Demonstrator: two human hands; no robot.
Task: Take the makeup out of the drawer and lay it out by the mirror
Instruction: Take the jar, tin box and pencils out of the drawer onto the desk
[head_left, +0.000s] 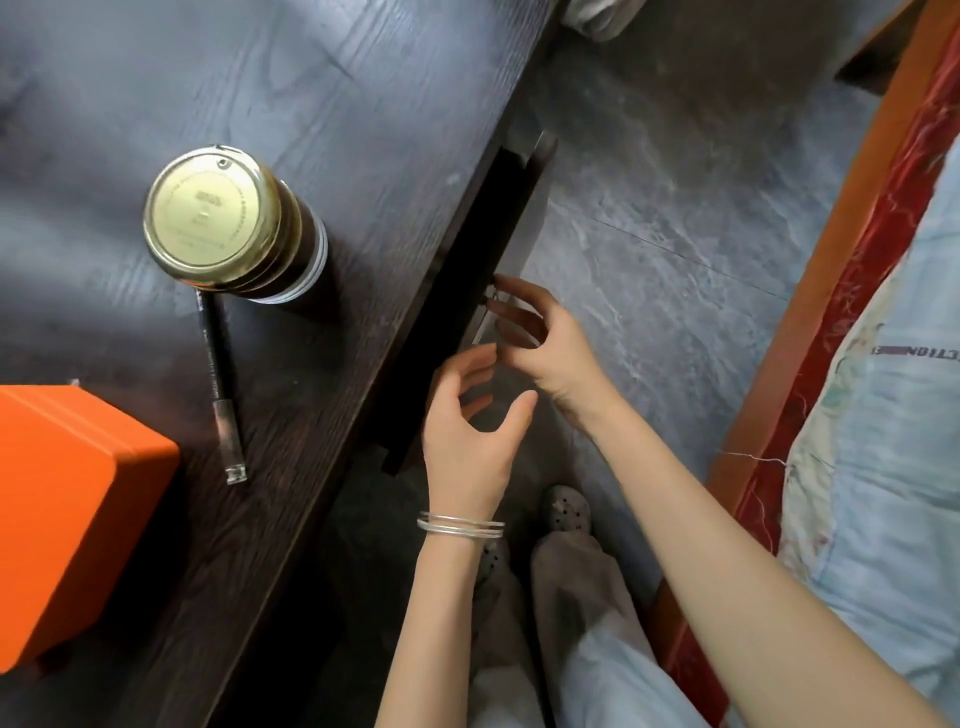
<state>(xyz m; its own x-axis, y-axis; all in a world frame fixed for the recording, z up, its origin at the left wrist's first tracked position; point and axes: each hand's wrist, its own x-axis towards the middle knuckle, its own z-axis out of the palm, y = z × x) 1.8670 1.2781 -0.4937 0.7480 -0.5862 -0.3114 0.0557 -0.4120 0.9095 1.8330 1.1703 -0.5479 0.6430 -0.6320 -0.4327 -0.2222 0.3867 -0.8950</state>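
A dark drawer (470, 260) under the edge of the dark wooden table (337, 104) stands slightly pulled out, and its inside is black shadow, so any contents are hidden. My right hand (540, 343) reaches to the small metal handle (491, 300) on the drawer front and pinches it with its fingertips. My left hand (467, 431) hovers just below it beside the drawer front, fingers relaxed and spread, holding nothing. A black makeup pencil (221, 379) with a clear cap lies on the tabletop. No mirror is in view.
A jar with a gold lid (218, 218) stands on the table just above the pencil. An orange box (62, 509) sits at the left edge. A bed with an orange-red frame (831, 291) runs along the right. My feet (563, 512) are on the grey floor.
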